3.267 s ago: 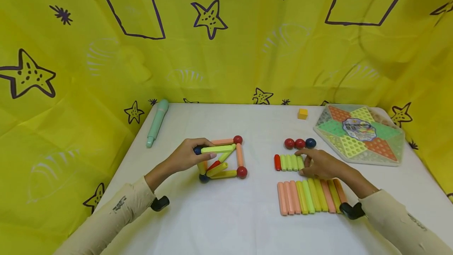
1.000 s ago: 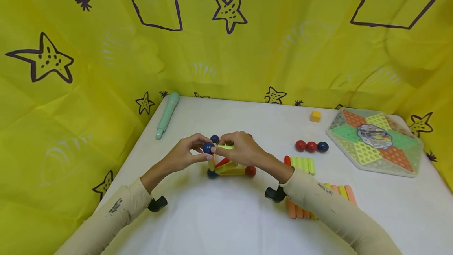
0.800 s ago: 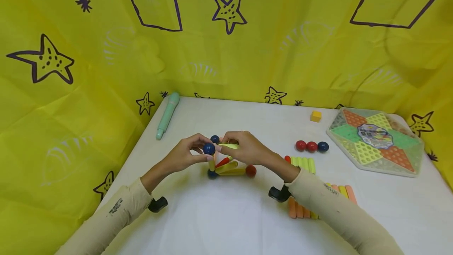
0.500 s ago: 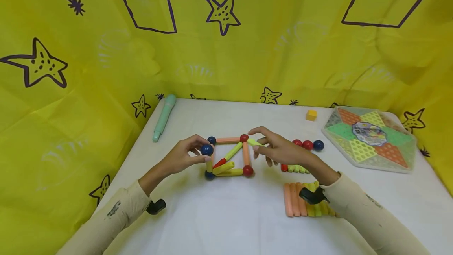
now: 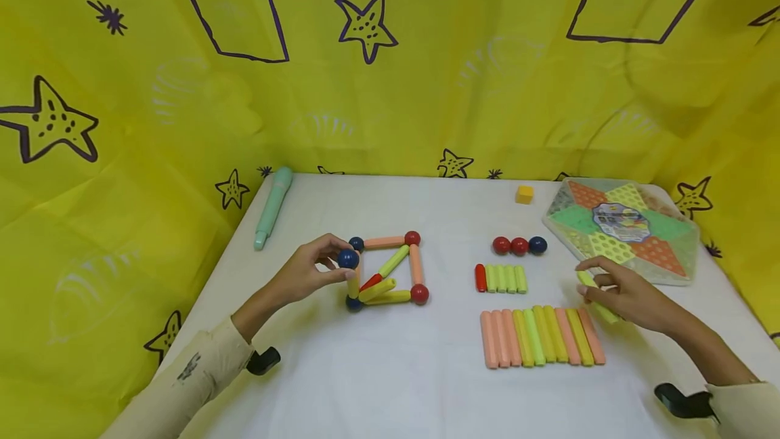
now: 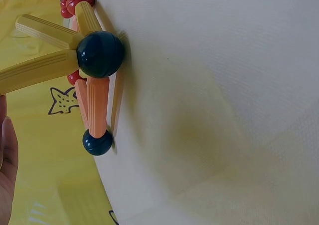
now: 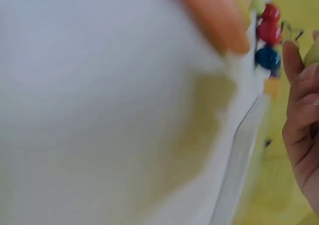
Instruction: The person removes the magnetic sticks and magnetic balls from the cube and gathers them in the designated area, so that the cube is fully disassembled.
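In the head view, my left hand pinches the raised blue ball between thumb and fingers. The ball sits atop an upright yellow stick rising from a lower blue ball, the near left corner of the stick frame on the tabletop. A red stick and a green one run diagonally inside the frame, and another yellow stick tilts up from that same corner. My right hand holds a short green stick between thumb and fingers, just right of the long sticks. Short sticks and three loose balls lie in rows near it, beside the game box.

In the left wrist view, part of my left hand shows at the edge near the upright stick; a pink stick joins two blue balls.

In the right wrist view, my fingers hold the green stick, partly cut off by the edge; the nearest pink stick is blurred.
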Tool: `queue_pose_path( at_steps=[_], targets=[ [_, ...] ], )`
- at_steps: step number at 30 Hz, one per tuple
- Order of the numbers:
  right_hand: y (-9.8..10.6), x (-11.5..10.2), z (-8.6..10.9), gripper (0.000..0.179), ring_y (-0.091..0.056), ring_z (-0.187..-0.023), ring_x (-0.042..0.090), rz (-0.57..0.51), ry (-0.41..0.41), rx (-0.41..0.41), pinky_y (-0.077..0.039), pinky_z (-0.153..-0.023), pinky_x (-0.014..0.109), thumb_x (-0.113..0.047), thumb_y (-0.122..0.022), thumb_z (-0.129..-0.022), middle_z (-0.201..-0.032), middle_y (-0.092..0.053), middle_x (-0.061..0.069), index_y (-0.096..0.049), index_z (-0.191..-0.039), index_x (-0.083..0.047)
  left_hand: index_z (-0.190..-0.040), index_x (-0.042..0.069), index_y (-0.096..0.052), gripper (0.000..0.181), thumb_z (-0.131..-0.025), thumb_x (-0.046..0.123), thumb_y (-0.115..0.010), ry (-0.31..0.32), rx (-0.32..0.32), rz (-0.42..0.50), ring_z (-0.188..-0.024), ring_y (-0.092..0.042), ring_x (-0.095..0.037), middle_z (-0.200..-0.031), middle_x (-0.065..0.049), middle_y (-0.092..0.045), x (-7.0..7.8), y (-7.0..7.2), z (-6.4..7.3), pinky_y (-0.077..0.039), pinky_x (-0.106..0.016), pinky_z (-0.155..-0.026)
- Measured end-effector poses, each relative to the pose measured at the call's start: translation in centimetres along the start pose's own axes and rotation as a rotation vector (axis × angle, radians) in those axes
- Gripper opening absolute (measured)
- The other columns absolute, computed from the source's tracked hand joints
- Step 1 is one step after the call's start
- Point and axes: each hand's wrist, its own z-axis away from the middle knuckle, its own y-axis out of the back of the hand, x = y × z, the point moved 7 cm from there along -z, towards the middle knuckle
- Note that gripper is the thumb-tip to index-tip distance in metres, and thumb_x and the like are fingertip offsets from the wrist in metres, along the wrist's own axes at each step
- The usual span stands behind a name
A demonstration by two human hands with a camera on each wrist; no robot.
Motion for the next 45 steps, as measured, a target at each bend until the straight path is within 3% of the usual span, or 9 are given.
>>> queue_pose_path(
  at_steps=[4,8,12,18,28,32,36,41,45],
  targets=[
    [-0.2,2.9,1.8,0.033,-0.048,-0.056,0.007,0.026,-0.048,-0.026,-0.042,-0.046,0.028,-0.013,-0.06,-0.101,-0.079,-0.057,0.0,-0.047,-0.127,0.002,-0.12,0.007,-0.062,0.036,-0.088,0.011,-0.077,0.001,0.005,0.007,-0.096,-0.066,-0.017,-0.109,-0.008,-0.069,-0.1,0.1,0.3,-0.054,-0.025,-0.083],
    [-0.9,3.9,2.4,0.03,-0.049,-0.052,0.008,0.014,-0.041,-0.051,-0.045,-0.047,0.028,-0.011,-0.063,-0.099,-0.081,-0.057,0.0,-0.052,-0.122,0.004,-0.12,0.007,-0.062,0.035,-0.088,0.01,-0.077,0.006,0.014,-0.004,-0.094,-0.065,-0.017,-0.108,-0.008,-0.068,-0.2,0.2,0.4,-0.054,-0.025,-0.081],
    [-0.9,4.2,2.5,0.025,-0.05,-0.051,0.01,0.002,-0.037,-0.044,-0.044,-0.046,0.029,-0.012,-0.06,-0.101,-0.082,-0.058,0.001,-0.057,-0.12,0.004,-0.121,0.007,-0.062,0.036,-0.089,0.01,-0.077,0.006,0.007,-0.004,-0.094,-0.064,-0.018,-0.108,-0.009,-0.067,-0.1,0.1,0.3,-0.054,-0.025,-0.081],
    [-1.0,3.9,2.6,0.023,-0.049,-0.054,0.005,0.077,-0.015,-0.034,-0.043,-0.047,0.026,-0.016,-0.056,-0.103,-0.079,-0.06,-0.005,-0.064,-0.118,0.0,-0.121,0.007,-0.061,0.036,-0.089,0.011,-0.077,0.007,0.0,-0.01,-0.095,-0.064,-0.017,-0.109,-0.008,-0.067,-0.1,0.0,0.1,-0.053,-0.025,-0.082],
    [-0.1,3.0,3.6,0.029,-0.049,-0.051,0.008,0.14,-0.066,0.058,-0.041,-0.048,0.026,-0.016,-0.058,-0.103,-0.077,-0.063,-0.004,-0.059,-0.125,0.002,-0.122,0.008,-0.061,0.036,-0.089,0.013,-0.077,0.01,-0.01,-0.013,-0.094,-0.063,-0.016,-0.11,-0.008,-0.067,-0.3,-0.1,0.0,-0.054,-0.025,-0.083],
    [0.6,0.4,2.6,0.029,-0.051,-0.052,0.012,0.139,-0.045,0.096,-0.042,-0.048,0.027,-0.019,-0.058,-0.103,-0.083,-0.066,0.003,-0.06,-0.125,0.001,-0.122,0.009,-0.061,0.036,-0.09,0.014,-0.077,0.009,-0.008,-0.017,-0.094,-0.063,-0.016,-0.11,-0.007,-0.067,-0.4,-0.1,0.0,-0.053,-0.025,-0.083],
    [-1.1,-4.1,-0.2,0.029,-0.057,-0.059,0.017,0.069,-0.018,0.039,-0.049,-0.054,0.028,-0.021,-0.059,-0.103,-0.093,-0.066,0.011,-0.061,-0.124,0.0,-0.122,0.009,-0.061,0.037,-0.089,0.014,-0.077,0.011,-0.012,-0.014,-0.095,-0.063,-0.019,-0.111,-0.008,-0.067,-0.3,-0.1,0.1,-0.054,-0.025,-0.083],
    [-7.0,-9.7,-5.5,0.028,-0.058,-0.067,0.018,-0.03,0.091,-0.104,-0.052,-0.06,0.027,-0.019,-0.062,-0.1,-0.102,-0.066,0.01,-0.063,-0.122,-0.002,-0.123,0.008,-0.061,0.037,-0.089,0.013,-0.077,0.006,-0.006,-0.007,-0.096,-0.064,-0.019,-0.11,-0.008,-0.068,-0.2,0.0,0.1,-0.054,-0.026,-0.083],
    [-12.4,-14.0,-9.1,0.032,-0.061,-0.081,0.015,0.003,0.208,-0.167,-0.053,-0.067,0.024,-0.024,-0.065,-0.099,-0.109,-0.067,0.007,-0.063,-0.124,-0.004,-0.124,0.009,-0.061,0.039,-0.089,0.016,-0.077,0.01,0.0,-0.018,-0.098,-0.065,-0.017,-0.11,-0.005,-0.068,-0.2,0.1,0.2,-0.054,-0.027,-0.084]
  ],
)
